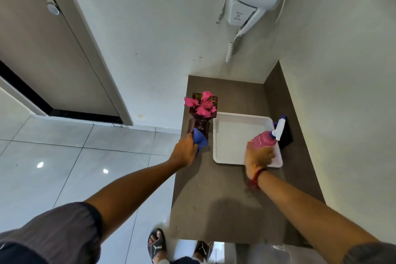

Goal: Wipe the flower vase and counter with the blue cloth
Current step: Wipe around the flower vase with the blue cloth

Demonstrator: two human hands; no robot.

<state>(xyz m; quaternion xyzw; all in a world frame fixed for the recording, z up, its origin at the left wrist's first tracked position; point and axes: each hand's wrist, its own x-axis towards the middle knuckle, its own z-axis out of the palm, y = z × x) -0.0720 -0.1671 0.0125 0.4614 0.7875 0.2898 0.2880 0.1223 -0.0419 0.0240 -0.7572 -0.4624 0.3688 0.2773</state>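
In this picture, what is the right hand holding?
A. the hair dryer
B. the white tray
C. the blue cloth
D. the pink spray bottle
D. The right hand is wrapped around the pink spray bottle above the white tray, while the blue cloth is in the left hand, pressed against the flower vase.

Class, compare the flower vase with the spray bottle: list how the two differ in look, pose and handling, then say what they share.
The flower vase is dark red glass; the spray bottle is pink with a white nozzle.
The vase stands upright on the counter; the bottle tilts over the white tray.
The left hand presses the blue cloth to the vase; the right hand grips the bottle bare.
Both sit near the counter's far end.
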